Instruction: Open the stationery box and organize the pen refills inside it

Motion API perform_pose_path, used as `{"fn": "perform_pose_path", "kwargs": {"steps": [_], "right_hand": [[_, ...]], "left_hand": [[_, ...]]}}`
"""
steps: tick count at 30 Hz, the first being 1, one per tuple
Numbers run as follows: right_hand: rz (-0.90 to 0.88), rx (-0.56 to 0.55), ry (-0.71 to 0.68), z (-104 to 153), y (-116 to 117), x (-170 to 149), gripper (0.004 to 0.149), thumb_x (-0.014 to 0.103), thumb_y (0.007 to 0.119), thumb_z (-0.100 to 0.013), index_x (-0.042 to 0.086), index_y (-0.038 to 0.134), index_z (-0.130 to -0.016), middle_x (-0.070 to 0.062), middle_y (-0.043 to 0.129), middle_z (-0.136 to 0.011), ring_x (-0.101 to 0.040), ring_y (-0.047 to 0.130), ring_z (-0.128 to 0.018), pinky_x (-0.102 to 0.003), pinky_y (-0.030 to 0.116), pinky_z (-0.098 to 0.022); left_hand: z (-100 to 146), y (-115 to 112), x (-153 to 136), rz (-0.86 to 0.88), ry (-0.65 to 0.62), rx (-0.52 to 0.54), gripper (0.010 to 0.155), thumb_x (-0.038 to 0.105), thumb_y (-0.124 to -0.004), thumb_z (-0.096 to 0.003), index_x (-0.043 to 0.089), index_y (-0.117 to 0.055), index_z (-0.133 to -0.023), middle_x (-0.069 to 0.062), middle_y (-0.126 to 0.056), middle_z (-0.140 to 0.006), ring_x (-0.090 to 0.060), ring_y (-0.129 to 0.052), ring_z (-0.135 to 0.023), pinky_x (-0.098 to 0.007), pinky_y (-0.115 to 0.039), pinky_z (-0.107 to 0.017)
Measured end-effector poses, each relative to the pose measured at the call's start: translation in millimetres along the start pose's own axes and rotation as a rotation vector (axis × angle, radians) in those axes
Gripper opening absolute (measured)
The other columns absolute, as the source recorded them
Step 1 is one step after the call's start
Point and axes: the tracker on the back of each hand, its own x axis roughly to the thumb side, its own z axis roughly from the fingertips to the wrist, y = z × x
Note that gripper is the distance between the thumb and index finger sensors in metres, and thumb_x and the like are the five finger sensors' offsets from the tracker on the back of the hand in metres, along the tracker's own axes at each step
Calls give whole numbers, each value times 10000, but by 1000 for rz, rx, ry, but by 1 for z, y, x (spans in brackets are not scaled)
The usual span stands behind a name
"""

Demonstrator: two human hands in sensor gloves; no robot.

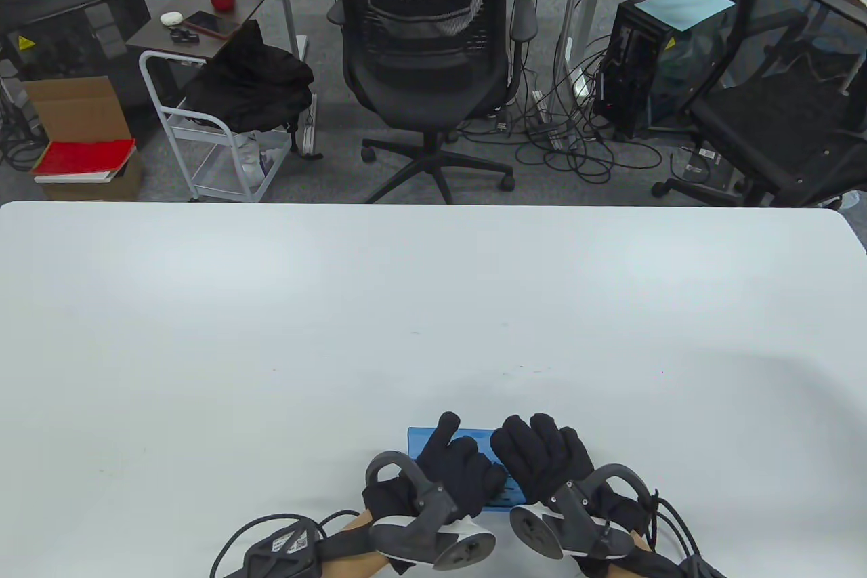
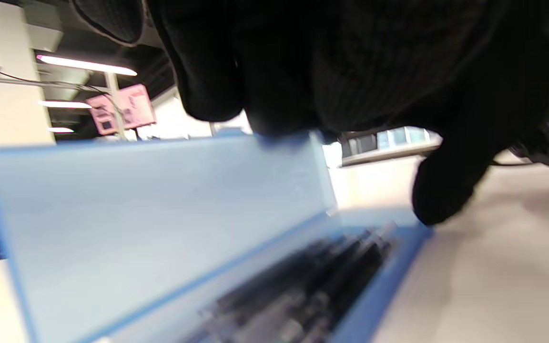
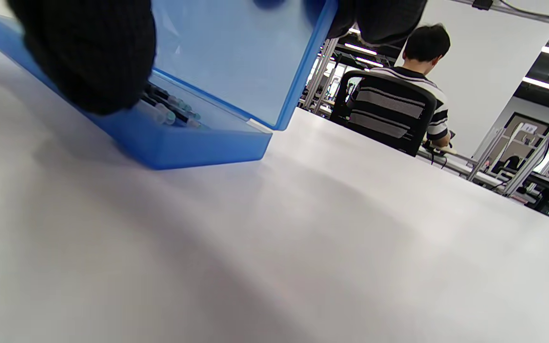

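Observation:
A translucent blue stationery box (image 1: pixel 474 436) lies at the table's near edge, mostly covered by both gloved hands. Its lid (image 2: pixel 160 214) stands partly raised, hinged at the far side. Several dark pen refills (image 2: pixel 312 281) lie side by side in the base (image 3: pixel 184 143). My left hand (image 1: pixel 460 456) curls its fingers (image 2: pixel 217 85) over the lid's free edge, thumb hanging by the base's end. My right hand (image 1: pixel 535 449) grips the box's right part: its thumb (image 3: pixel 88 57) sits at the base's front wall over the refills (image 3: pixel 172 109), its fingers (image 3: pixel 379 19) on the lid (image 3: pixel 236 57).
The white table (image 1: pixel 433 307) stretches far beyond the box. Past its far edge stand a black office chair (image 1: pixel 423 49), a white cart (image 1: pixel 223 144) with black cloth, and computer towers. A person in a striped shirt (image 3: pixel 398 95) sits with their back turned.

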Motion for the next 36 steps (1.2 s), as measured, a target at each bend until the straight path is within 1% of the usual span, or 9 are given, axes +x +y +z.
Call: {"fn": "perform_pose_path", "kwargs": {"steps": [3,7,9,12,15,18,23,34,36], "right_hand": [[88,-34,-4,2,-2,7,1096,487,873,-428,169,143,-1181,-175,288,-1272,-507,534,-1103,-639,547,-798],[98,-47,-17,5,-4,10,1089,479,883,-426,171,163,-1182,-137,359,-1255,-462,577,-1090,-628,556,-799],[63,-66,-28,6,-5,7,1055,480,879,-427,188,207,-1185,-111,413,-1246,-445,600,-1087,-623,563,-798],[-28,-118,-70,8,-8,4,896,472,859,-442,245,384,-1167,-57,604,-1193,-401,714,-1050,-607,607,-785],[-67,-99,-107,7,-7,5,737,475,832,-458,281,562,-1115,-50,719,-1145,-377,794,-1012,-601,636,-774],[-75,-63,-113,5,-4,6,659,468,820,-468,309,639,-1082,-46,748,-1132,-365,816,-1001,-598,646,-769],[-79,-56,-115,4,-3,7,604,453,817,-475,316,691,-1050,-37,764,-1120,-355,835,-986,-597,650,-767],[-109,-67,-119,2,-1,5,566,452,810,-482,311,734,-1024,-35,795,-1097,-344,861,-966,-596,658,-763],[-128,-64,-83,0,-3,-2,566,478,793,-485,330,738,-1028,-31,812,-1096,-343,859,-971,-595,657,-763]], "left_hand": [[5,5,-19,-21,108,-39,694,452,-795,-540,203,-575,-1149,-57,-668,-1193,-399,-741,-1084,-675,-520,-807],[9,2,-35,42,138,-140,588,469,-764,-553,228,-708,-1087,-34,-825,-1105,-361,-864,-1020,-678,-540,-795],[10,3,-38,88,138,-117,556,463,-760,-557,235,-745,-1064,-31,-857,-1077,-354,-887,-997,-671,-563,-793],[10,4,-37,104,119,-117,473,462,-758,-554,238,-855,-959,-15,-967,-953,-310,-977,-906,-664,-594,-782],[9,-6,-32,80,92,-206,448,466,-762,-554,260,-881,-933,3,-978,-940,-303,-985,-897,-665,-594,-780],[7,-15,-26,45,76,-270,434,467,-765,-552,278,-896,-921,6,-962,-958,-308,-971,-911,-664,-591,-780],[6,-17,-20,10,65,-296,431,470,-772,-549,283,-905,-914,5,-955,-963,-307,-965,-916,-664,-586,-782],[19,-14,-3,24,77,-297,420,466,-783,-544,274,-920,-892,8,-964,-949,-305,-969,-910,-664,-580,-786],[20,-14,-11,38,108,-289,448,476,-771,-549,286,-885,-939,16,-939,-983,-308,-951,-932,-660,-575,-790]]}}
